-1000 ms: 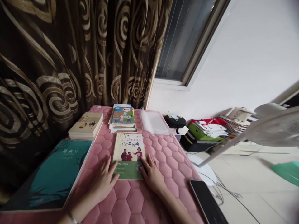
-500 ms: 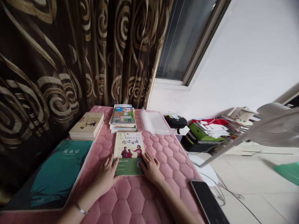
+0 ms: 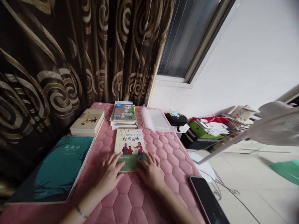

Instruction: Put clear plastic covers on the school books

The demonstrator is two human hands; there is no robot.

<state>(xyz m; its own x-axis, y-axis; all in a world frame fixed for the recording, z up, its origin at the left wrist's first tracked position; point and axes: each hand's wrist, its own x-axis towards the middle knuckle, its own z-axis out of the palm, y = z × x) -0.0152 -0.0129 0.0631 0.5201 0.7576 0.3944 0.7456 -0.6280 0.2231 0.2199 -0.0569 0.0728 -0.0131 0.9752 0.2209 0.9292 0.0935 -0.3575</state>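
A book with a cream and green cover and three figures lies flat in front of me. At its lower left edge is my left hand, fingers spread and tips by the green band. My right hand is open too, fingers over the lower right corner. Whether the fingertips press on the cover I cannot tell. Behind the book stands a stack of textbooks, a blue one on top. To the left are a large teal book and a pile of beige books.
The pink quilted surface bears everything. Clear plastic sheets lie at the far right, a phone at the near right edge. Beyond are a white fan, cables and a cluttered pile. A patterned curtain hangs behind.
Both hands have slid slightly toward me along the book, and their fingers are spread wider. The book stays flat in place. The view has shifted slightly.
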